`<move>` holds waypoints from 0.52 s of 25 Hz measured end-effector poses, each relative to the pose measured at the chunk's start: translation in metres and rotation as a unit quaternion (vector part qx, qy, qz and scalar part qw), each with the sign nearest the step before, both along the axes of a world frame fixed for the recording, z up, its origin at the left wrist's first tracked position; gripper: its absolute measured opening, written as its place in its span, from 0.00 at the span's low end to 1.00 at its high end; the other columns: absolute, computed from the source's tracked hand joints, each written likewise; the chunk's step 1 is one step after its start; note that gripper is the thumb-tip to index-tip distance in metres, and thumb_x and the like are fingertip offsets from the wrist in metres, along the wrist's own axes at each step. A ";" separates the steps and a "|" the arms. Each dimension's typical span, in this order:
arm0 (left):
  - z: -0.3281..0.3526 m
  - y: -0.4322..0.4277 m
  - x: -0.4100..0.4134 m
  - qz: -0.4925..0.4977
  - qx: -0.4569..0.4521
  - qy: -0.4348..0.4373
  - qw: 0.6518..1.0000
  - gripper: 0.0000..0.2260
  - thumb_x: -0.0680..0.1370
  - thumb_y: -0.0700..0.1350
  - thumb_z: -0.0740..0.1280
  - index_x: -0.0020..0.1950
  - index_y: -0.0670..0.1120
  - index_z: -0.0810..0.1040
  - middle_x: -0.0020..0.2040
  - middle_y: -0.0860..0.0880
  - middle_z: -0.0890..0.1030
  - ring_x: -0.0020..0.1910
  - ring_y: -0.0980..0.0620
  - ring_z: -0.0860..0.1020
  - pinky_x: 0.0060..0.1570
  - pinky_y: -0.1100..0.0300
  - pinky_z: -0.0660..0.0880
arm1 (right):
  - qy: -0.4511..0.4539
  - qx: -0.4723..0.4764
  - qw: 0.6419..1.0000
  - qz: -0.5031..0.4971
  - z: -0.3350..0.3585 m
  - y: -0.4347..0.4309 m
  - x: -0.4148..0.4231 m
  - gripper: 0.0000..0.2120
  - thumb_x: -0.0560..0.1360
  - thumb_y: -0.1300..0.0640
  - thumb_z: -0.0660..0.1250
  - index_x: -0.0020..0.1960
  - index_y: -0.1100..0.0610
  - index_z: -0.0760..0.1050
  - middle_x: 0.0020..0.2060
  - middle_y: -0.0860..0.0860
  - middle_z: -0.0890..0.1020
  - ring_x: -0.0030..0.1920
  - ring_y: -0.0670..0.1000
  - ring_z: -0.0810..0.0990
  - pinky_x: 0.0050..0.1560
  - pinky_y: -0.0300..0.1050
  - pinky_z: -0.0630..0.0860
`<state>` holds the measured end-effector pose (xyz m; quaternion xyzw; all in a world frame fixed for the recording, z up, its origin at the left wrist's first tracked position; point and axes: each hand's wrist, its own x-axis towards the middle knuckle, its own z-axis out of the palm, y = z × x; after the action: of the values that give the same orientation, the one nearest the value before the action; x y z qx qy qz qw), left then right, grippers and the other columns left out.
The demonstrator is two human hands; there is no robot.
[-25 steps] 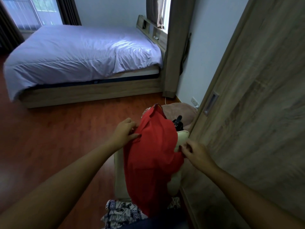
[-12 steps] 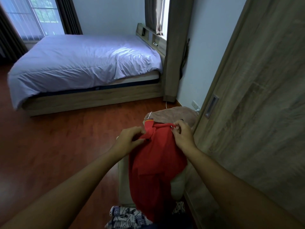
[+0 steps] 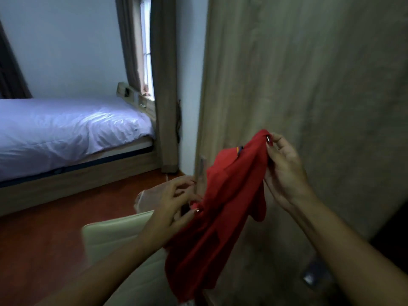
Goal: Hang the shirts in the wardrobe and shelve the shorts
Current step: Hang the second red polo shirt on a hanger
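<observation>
1. Fingers [image 3: 269, 142] of our right hand [image 3: 284, 173] pinch the top edge of the red shirt [image 3: 220, 217], close to a small striped trim. We judge this to be the neck or shoulder line, lifted so the cloth hangs straight.
2. Our left hand [image 3: 174, 204] grips the shirt lower down and to the left of the right fingers, curled into a bunched fold. We think this is to open the shirt out between the two grips.
3. From both sets of fingers the shirt drapes downward in mid-air, passing in front of the cream cushioned seat [image 3: 114, 235] below the left fingers.
4. Just behind the right fingers stands the wooden wardrobe door [image 3: 309, 85], so we hold the shirt near where it belongs. It is not yet hung, and no hanger shows.
5. Well to the left of the fingers lies the bed [image 3: 66, 129].
</observation>
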<state>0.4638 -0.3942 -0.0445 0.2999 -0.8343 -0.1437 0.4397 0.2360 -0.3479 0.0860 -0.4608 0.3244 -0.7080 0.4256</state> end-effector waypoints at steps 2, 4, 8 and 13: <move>0.029 0.021 -0.059 -0.060 -0.034 -0.001 0.998 0.09 0.77 0.42 0.64 0.56 0.49 0.78 0.68 0.48 0.67 0.69 0.50 0.67 0.66 0.60 0.65 | -0.001 -0.039 0.999 -0.014 0.037 0.044 -0.038 0.08 0.79 0.64 0.56 0.48 0.56 0.72 0.32 0.46 0.82 0.31 0.41 0.79 0.36 0.33 0.78; 0.056 0.047 -0.110 -0.129 -0.038 0.038 0.990 0.10 0.77 0.36 0.61 0.55 0.45 0.78 0.62 0.50 0.73 0.62 0.53 0.74 0.60 0.62 0.69 | 0.006 -0.068 0.997 -0.026 0.067 0.083 -0.070 0.08 0.79 0.64 0.56 0.49 0.56 0.73 0.33 0.47 0.82 0.32 0.42 0.80 0.38 0.33 0.78; 0.093 0.128 -0.212 -0.275 0.031 0.109 0.955 0.10 0.77 0.33 0.62 0.52 0.47 0.77 0.47 0.59 0.82 0.40 0.60 0.82 0.38 0.63 0.77 | 0.020 -0.098 0.991 -0.094 0.111 0.177 -0.146 0.08 0.79 0.62 0.56 0.47 0.55 0.73 0.32 0.46 0.82 0.32 0.41 0.79 0.38 0.33 0.77; 0.120 0.224 -0.319 -0.323 -0.010 0.142 0.936 0.09 0.73 0.47 0.68 0.53 0.52 0.76 0.47 0.53 0.80 0.44 0.55 0.80 0.40 0.60 0.77 | -0.003 -0.091 0.984 -0.155 0.130 0.277 -0.232 0.11 0.80 0.62 0.54 0.43 0.54 0.72 0.26 0.45 0.81 0.27 0.39 0.79 0.32 0.32 0.77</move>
<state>0.1450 -0.1698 0.0759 -0.0133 -0.8166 -0.3110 0.4861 0.0042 -0.0713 0.2155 -0.4400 0.3246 -0.7933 0.2676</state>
